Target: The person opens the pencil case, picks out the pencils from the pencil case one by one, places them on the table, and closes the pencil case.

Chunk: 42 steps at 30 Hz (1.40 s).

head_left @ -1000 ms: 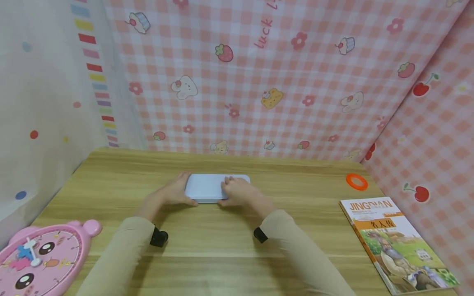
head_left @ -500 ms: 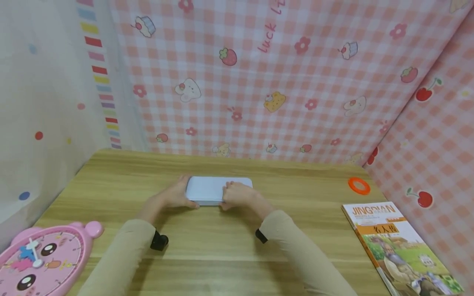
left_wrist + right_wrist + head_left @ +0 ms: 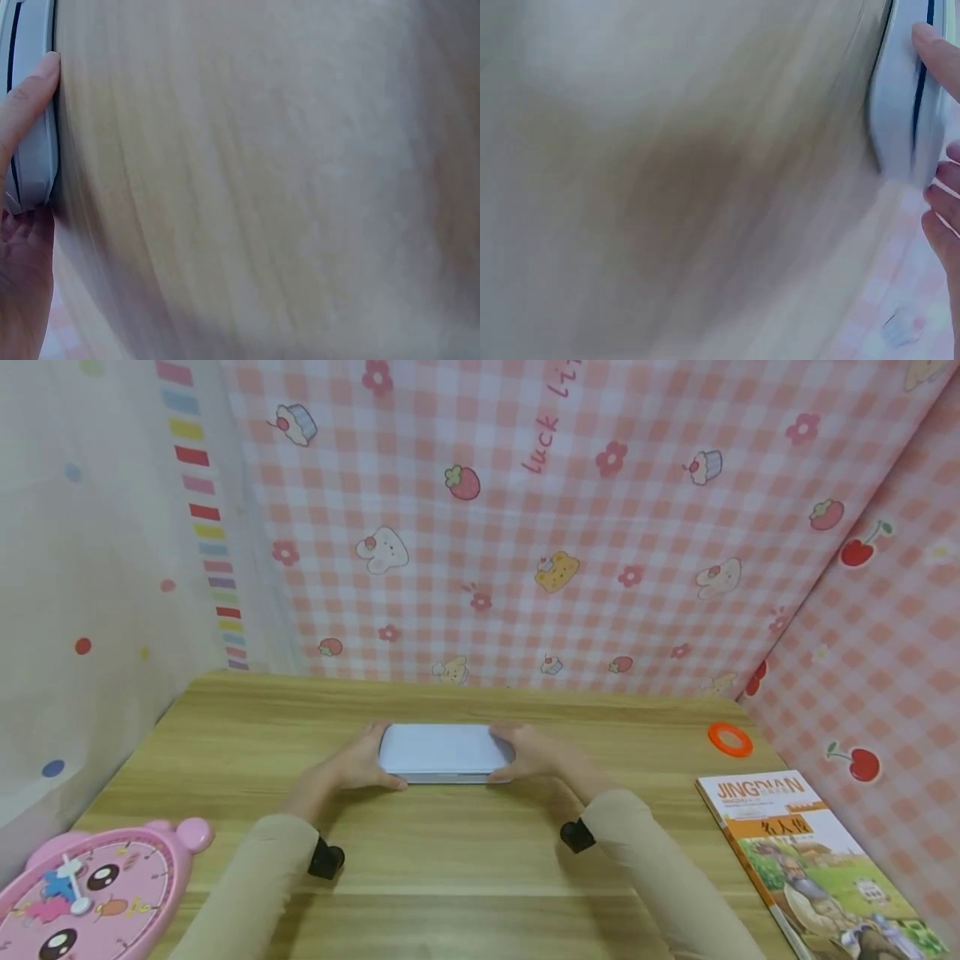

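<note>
A flat, pale blue case (image 3: 442,748) with rounded corners lies lengthwise across the wooden table, in the middle of the head view. My left hand (image 3: 358,762) grips its left end, thumb along the front side and fingers round the far side. At the opposite end my right hand (image 3: 534,753) holds it between thumb and fingers. In the left wrist view the thumb (image 3: 30,94) presses the case's side (image 3: 36,157), below a dark seam. The right wrist view has the right thumb (image 3: 937,56) on the case (image 3: 896,105), its other fingers by the end.
A pink cartoon-faced clock (image 3: 97,893) lies at the table's left front. On the right are a magazine-like book (image 3: 817,868) and, behind it, an orange ring (image 3: 730,740). A pink checked cloth (image 3: 480,527) hangs behind the table (image 3: 450,860).
My right hand has moved from the front and top of the case, right of its middle, rightward to its right end. The left hand keeps its hold on the left end.
</note>
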Each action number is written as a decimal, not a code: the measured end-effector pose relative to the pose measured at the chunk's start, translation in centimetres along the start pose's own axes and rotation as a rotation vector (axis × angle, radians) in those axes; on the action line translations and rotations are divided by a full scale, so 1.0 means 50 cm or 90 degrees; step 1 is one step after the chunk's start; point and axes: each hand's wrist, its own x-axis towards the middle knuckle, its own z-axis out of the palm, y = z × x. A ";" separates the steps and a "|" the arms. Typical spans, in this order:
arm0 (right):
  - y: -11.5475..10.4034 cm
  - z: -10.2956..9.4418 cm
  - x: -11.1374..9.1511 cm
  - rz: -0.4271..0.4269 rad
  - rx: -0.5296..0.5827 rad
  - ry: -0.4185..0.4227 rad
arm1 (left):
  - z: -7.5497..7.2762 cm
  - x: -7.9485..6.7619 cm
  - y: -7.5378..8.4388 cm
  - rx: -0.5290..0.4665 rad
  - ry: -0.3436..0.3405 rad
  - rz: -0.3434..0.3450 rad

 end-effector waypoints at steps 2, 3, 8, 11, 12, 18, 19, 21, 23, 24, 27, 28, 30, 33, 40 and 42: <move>0.018 0.002 -0.010 0.014 0.038 0.007 | 0.000 -0.002 -0.001 -0.002 0.007 0.008; 0.026 0.005 -0.014 0.011 0.046 0.014 | 0.000 -0.002 -0.003 -0.008 0.008 0.008; 0.042 0.017 -0.024 0.028 0.135 0.037 | 0.002 0.000 -0.010 -0.041 -0.006 -0.023; 0.046 0.016 -0.030 0.083 0.233 0.047 | 0.003 0.002 -0.011 -0.071 -0.019 -0.046; 0.046 0.014 -0.030 0.096 0.268 0.056 | 0.003 0.003 -0.012 -0.086 -0.023 -0.049; 0.049 0.004 -0.017 0.150 0.428 0.156 | -0.001 0.005 -0.011 -0.145 -0.028 -0.054; 0.050 0.003 -0.011 0.163 0.443 0.176 | -0.001 0.005 -0.011 -0.153 -0.029 -0.051; 0.051 0.000 0.004 0.184 0.478 0.222 | -0.002 0.007 -0.011 -0.170 -0.032 -0.045; 0.052 -0.003 0.019 0.208 0.518 0.265 | -0.001 0.011 -0.013 -0.187 -0.033 -0.028; 0.053 -0.004 0.026 0.219 0.539 0.285 | -0.001 0.012 -0.013 -0.192 -0.032 -0.023; 0.058 -0.004 0.041 0.255 0.582 0.343 | 0.002 0.016 -0.013 -0.201 -0.030 -0.002; 0.059 -0.004 0.043 0.272 0.588 0.355 | 0.003 0.017 -0.012 -0.203 -0.029 0.004; 0.060 -0.002 0.047 0.295 0.596 0.366 | 0.004 0.017 -0.011 -0.196 -0.031 0.014; 0.073 0.006 0.059 0.335 0.590 0.356 | 0.002 0.016 -0.008 -0.182 -0.033 0.024; 0.251 0.140 0.165 0.332 0.667 0.315 | -0.013 0.013 -0.002 -0.171 -0.043 0.062; 0.284 0.171 0.183 0.329 0.693 0.309 | -0.014 0.013 -0.001 -0.134 -0.033 0.046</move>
